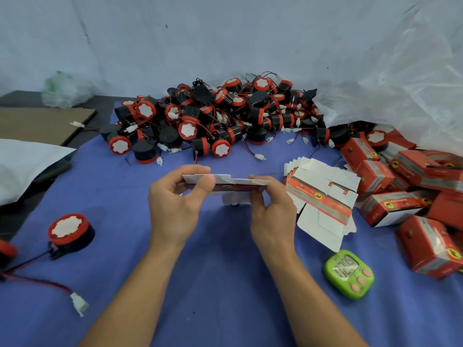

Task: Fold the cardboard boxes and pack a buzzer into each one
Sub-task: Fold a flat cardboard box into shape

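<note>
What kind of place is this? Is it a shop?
Probably a small packing workshop: a heap of buzzers, a stack of flat boxes beside finished red boxes, and the left hand and right hand gripping a flat box to fold.

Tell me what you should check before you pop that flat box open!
1. Both ends held: the left hand and the right hand pinch the flat box. Ok.
2. Box opened into shape: it is flat, seen edge-on. Not ok.
3. Flaps untorn: mostly hidden from this angle. Cannot tell.
4. Buzzer nearby: a loose buzzer lies on the blue cloth, left of the hands. Ok.
5. More boxes ready: a stack of flat boxes lies just right of the right hand. Ok.
</note>
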A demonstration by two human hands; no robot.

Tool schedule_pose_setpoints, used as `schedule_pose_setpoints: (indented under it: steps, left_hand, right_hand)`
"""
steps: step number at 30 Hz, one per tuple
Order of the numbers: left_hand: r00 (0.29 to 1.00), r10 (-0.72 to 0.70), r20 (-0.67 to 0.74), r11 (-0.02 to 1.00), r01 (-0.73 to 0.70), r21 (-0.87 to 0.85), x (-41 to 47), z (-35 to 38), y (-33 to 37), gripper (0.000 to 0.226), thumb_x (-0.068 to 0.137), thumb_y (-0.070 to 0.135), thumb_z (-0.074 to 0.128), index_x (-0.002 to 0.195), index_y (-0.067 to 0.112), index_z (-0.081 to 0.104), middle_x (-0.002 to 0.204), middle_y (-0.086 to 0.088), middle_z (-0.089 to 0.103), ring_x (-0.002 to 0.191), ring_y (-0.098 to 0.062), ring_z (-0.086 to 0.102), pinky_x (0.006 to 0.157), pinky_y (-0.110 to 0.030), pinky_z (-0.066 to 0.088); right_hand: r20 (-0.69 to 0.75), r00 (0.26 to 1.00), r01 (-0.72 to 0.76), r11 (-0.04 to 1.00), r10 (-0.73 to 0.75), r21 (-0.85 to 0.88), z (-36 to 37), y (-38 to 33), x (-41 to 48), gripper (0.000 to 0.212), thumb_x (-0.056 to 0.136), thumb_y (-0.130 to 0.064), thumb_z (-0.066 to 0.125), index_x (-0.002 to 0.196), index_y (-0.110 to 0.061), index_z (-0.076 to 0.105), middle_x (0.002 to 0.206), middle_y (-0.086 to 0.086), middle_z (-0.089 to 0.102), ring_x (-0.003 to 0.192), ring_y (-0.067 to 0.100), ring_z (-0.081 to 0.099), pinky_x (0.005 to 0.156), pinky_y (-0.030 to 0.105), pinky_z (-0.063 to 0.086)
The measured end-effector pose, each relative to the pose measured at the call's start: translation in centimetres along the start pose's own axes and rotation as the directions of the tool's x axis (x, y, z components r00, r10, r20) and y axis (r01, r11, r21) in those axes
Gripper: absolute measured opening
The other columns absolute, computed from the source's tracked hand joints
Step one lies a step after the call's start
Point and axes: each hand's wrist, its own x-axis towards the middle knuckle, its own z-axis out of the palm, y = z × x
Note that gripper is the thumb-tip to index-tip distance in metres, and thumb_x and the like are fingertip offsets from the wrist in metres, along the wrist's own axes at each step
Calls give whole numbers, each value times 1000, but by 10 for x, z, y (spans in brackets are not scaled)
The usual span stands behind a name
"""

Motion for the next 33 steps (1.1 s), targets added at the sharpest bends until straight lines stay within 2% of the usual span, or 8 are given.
schedule_pose_setpoints:
  steps: [3,8,10,13,19,23,28,33]
  left_hand:
    - [1000,-7,6,999,7,-32,-4,2,1,13,78,46,74,82,35,78,82,12,77,80,-5,69,77,-19,54]
    - [993,97,70,955,-113,275,-14,-1,-1,12,84,46,63,82,42,74,78,29,72,76,2,68,67,-7,45]
    - [990,85,109,936,-117,333,-21,3,0,18,86,44,56,85,38,73,76,26,70,73,-3,66,71,-18,50]
    - [988,67,137,938,-109,329,-24,7,0,18,91,42,53,87,40,70,78,28,70,75,-4,64,86,-45,54]
    - [982,135,130,927,-171,334,-20,10,-5,43,98,29,56,57,33,48,54,14,47,53,-6,43,51,-10,30]
    - [998,-7,66,976,-8,217,-13,14,-4,37,95,35,55,60,25,57,51,16,51,49,-6,47,48,-19,39]
    - [922,-303,242,950,313,-1,-7,10,-8,43,87,41,54,128,36,68,97,1,80,91,-18,78,71,-41,64]
    - [894,-305,327,949,315,26,-8,11,-14,47,86,61,49,128,50,64,122,19,72,114,-5,69,81,-33,62]
  right_hand:
    - [-33,996,83,996,-83,-26,-7,6,0,28,96,4,62,101,-19,77,112,-2,65,102,-18,55,89,2,37]
    - [-7,1000,3,996,-4,-95,-11,12,-1,29,98,-7,60,105,-32,72,83,-21,62,83,-7,57,73,5,37]
    - [12,998,-59,998,59,-10,-11,8,-2,23,98,-18,64,113,-35,68,90,-27,67,90,-6,62,77,7,42]
    - [102,993,-69,993,60,92,-11,-1,-6,62,88,-44,72,142,-52,44,121,-45,53,105,-5,64,86,12,51]
    - [181,982,-100,956,51,277,-5,-13,-15,93,76,-47,80,144,-71,22,141,-49,36,109,1,69,84,25,57]
    - [229,973,-62,965,1,257,0,-8,-16,68,77,-31,76,136,-56,50,130,-32,62,113,2,67,90,30,60]
    - [374,927,-91,959,-17,269,2,-13,-18,45,81,-25,73,123,-39,69,118,-13,73,117,12,67,92,43,60]
    - [426,903,-33,983,-47,179,1,-14,-20,27,87,-33,69,114,-38,74,105,-17,76,102,9,72,89,32,58]
